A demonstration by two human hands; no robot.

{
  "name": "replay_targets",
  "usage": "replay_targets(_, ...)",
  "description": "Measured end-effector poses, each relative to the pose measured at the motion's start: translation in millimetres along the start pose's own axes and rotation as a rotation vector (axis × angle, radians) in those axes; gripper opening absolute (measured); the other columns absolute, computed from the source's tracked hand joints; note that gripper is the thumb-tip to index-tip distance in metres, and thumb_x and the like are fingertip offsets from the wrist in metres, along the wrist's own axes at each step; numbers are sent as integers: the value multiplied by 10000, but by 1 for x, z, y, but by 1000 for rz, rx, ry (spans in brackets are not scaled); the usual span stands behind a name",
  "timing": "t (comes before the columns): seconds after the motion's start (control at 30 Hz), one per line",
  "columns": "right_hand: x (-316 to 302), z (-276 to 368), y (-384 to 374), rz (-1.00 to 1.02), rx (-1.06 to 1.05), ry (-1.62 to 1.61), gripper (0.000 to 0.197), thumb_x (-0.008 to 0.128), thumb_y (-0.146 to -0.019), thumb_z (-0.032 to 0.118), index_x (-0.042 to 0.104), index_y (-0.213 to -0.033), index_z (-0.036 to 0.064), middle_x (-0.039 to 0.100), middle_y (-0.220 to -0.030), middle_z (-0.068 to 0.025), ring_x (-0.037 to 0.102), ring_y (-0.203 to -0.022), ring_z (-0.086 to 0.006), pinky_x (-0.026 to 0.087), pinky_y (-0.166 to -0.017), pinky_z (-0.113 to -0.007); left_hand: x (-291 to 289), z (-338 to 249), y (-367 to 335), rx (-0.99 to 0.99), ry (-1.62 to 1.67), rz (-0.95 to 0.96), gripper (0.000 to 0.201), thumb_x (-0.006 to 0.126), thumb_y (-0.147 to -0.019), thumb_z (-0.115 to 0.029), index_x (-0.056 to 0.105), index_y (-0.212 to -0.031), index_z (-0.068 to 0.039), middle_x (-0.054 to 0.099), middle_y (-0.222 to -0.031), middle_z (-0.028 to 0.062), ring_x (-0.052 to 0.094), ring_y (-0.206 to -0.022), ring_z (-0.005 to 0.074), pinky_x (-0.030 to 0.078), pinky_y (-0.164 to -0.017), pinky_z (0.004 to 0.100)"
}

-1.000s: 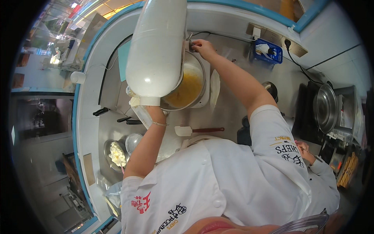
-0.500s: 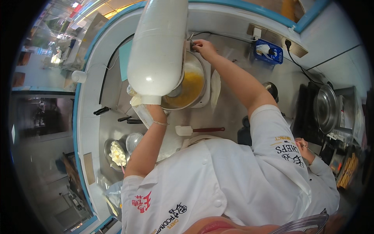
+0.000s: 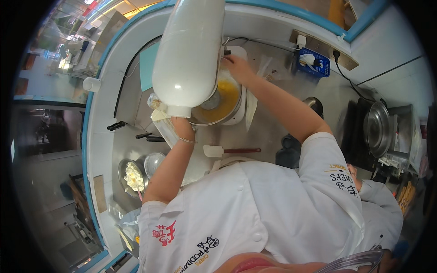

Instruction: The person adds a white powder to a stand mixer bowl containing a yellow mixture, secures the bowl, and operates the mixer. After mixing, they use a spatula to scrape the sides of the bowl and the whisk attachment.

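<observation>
A white stand mixer (image 3: 186,54) fills the upper middle. Below its head sits a steel mixing bowl (image 3: 237,109) with a loose yellow mixture (image 3: 229,96) in it. My right hand (image 3: 239,69) is at the bowl's far right rim, close to a small dark knob (image 3: 227,53) on the mixer's side. Its fingertips are partly hidden, so their grip is unclear. Of my left hand (image 3: 183,126), only the wrist end shows below the front of the mixer head; the head covers the fingers. Pale wrapping (image 3: 159,114) lies beside that hand.
A spatula (image 3: 230,150) with a red handle lies before the bowl. At left stand a bowl of pale yellow lumps (image 3: 133,176) and a clear bowl (image 3: 153,164). A blue basket (image 3: 314,63) is by the back wall. Another person's sleeve (image 3: 382,204) shows at lower right.
My right hand has come off the dark knob and dropped slightly toward the bowl's rim. My left hand stays behind the mixer head. The whole view has shifted a little.
</observation>
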State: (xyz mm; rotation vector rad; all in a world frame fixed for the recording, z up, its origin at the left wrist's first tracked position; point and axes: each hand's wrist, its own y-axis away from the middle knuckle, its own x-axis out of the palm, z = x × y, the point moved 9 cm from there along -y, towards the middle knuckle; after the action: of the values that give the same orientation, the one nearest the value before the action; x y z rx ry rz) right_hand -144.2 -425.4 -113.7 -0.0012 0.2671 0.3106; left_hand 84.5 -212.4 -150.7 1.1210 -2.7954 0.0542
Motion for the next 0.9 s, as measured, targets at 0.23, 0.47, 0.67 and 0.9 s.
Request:
replay_targets(0.23,6,-1,3,19,-26,125,420,464,-945,361,618,-1123,13,645,-1016,-213,605,-938,-330,446,-828,-373,2,-3,-5,119,-115,41,379,454,-941,-199,502,-1236,35,543,-1213,93,513,-1072,196,407,-902,308)
replay_targets(0.47,4,9,7,-12,-90,146,413,460,-945,353,621,-1118,14,643,-1045,-216,598,-992,-362,442,-848,-380,9,-17,-3,179,-169,100,443,449,-945,-205,425,-1329,16,506,-1260,93,472,-1132,180,373,-957,296)
replay_targets(0.67,1,9,9,-23,-84,152,421,459,-942,359,619,-1132,19,643,-1064,-208,594,-997,-364,440,-860,-386,20,-31,3,97,20,75,449,453,-944,-204,413,-1336,12,503,-1255,90,476,-1128,178,378,-954,297)
replay_targets(0.9,2,15,14,-1,-41,148,434,454,-942,377,618,-1134,25,647,-1048,-202,597,-993,-359,442,-857,-391,3,-7,-5,76,-3,41,377,466,-935,-192,472,-1249,17,539,-1188,89,505,-1068,179,396,-918,301)
